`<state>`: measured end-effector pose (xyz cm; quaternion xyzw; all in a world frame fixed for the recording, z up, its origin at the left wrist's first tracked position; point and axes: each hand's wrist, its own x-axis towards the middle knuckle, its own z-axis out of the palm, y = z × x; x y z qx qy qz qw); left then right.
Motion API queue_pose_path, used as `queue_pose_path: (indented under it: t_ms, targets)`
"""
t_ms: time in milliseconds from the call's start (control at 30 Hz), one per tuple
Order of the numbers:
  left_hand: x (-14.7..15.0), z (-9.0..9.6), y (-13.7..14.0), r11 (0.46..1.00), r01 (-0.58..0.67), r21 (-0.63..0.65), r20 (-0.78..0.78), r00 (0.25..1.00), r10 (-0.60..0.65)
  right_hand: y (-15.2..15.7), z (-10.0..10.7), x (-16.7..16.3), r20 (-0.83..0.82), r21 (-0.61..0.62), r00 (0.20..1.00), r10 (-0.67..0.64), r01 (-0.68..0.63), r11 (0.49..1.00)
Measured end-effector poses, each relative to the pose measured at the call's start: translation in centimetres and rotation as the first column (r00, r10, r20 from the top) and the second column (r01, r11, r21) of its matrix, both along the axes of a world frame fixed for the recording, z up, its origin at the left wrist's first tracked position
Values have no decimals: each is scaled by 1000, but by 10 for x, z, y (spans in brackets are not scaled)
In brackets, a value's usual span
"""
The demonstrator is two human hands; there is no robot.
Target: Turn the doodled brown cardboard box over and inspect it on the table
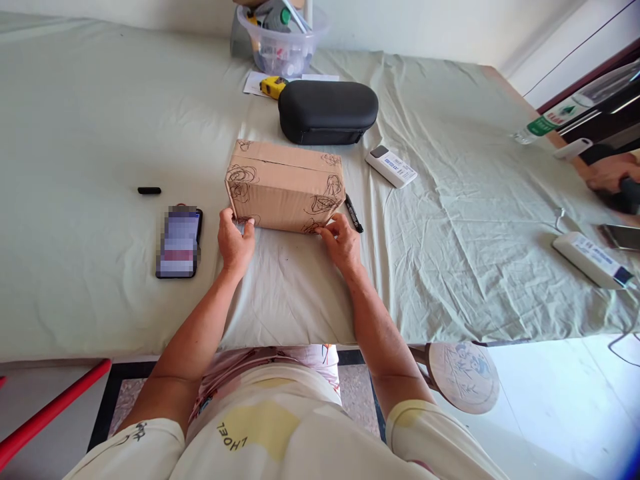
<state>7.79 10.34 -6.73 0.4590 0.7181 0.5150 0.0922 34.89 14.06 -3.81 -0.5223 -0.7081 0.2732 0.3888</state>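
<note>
A closed brown cardboard box [280, 203] with black scribbles at its corners rests on the cloth-covered table in front of me. My left hand [236, 241] grips its lower left corner, thumb on the near face. At the lower right corner, my right hand [342, 241] pinches the box's edge with thumb and fingers. Just beyond my right hand lies a black marker [353, 213], close to the box's right side. Its black cap [149, 191] seems to be the small piece lying apart on the left. A phone [179, 241] with a blurred screen lies left of my left hand.
Behind the box sit a black hard case [328, 112], a yellow tape measure [273, 87] and a filled plastic tub [285, 50]. White devices [391, 166] lie to the right. A plastic bottle [555, 117] is at the table's right edge. A round stool [464, 378] stands below.
</note>
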Motion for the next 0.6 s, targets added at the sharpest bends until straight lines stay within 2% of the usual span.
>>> queue_pose_path:
  t_ms: [100,167,267,433,500,600]
  targets:
    - [-3,2,0,1000,-2,-30,-48,999,1,1,1,5,25,-10,999,44,-44,999]
    - [-3,6,-2,1000,23,-3,-101,995,-23,1,1,7,24,-5,999,47,-47,999]
    - [-1,18,-6,996,55,64,-168,985,-44,2,1,11,20,-8,998,52,-52,999]
    - [-4,35,-9,997,50,54,-184,982,-39,7,2,18,71,-16,993,96,-95,995]
    - [-7,40,-7,990,97,103,-221,973,-73,8,4,21,118,-2,986,114,-115,993]
    - [-13,45,-3,946,257,195,-300,934,-192,9,6,23,172,22,976,137,-143,990]
